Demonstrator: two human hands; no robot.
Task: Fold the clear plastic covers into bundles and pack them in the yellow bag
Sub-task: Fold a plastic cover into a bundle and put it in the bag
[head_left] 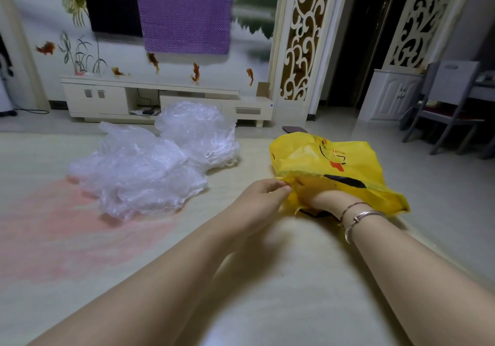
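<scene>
Clear plastic covers (150,163) lie crumpled in a loose heap on the pale floor mat (267,278), ahead and to your left, well apart from both hands. Heap's long axis runs from near-left to far-right, w/ a second puffier mound at the far end just in front of the cream TV cabinet (112,96). No bundles visible yet, so folding looks not yet begun.

Yellow plastic bag w/ red and black print (334,166) sits ahead-right, mouth facing you, its length running away to the right. Your left hand (263,194) pinches the near-left edge of the mouth betw. thumb and fingertips. Your right hand (318,198) is pushed inside the mouth up to the wrist w/ the bangles; fingers hidden by the yellow film, so can't tell if they're curled or holding anything.

Covers lie left of the bag, so the left hand is the nearer one, IMO. Reaching them means letting go of the bag edge and going forward-left, roughly across the heap's near end.
</scene>
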